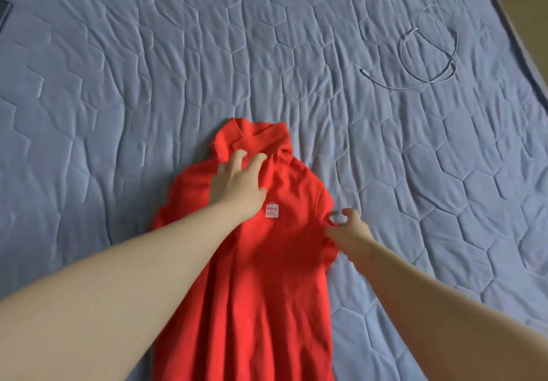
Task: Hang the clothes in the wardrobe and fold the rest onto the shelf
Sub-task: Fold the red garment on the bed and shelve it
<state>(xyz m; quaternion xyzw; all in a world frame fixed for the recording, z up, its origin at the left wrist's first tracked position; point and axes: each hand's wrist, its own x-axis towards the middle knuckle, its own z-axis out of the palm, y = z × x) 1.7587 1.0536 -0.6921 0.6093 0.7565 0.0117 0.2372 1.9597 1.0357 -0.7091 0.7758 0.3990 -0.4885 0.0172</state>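
Basically soft, light, floppy: red shirt (267, 277) lies lower centre of frame on the bed (118, 84). Left hand (237, 182) rests open below the collar (261, 134); right hand (347, 226) pinches its right edge. Shoulders look like the best place to grip.

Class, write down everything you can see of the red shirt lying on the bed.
The red shirt is bright, soft-looking cloth with a collar at its far end and a small white logo patch on the chest. It lies front up, lightly creased, on the blue quilted bed cover, its lower part running out of view. The left hand rests on it just below the collar; the right hand pinches its right edge.
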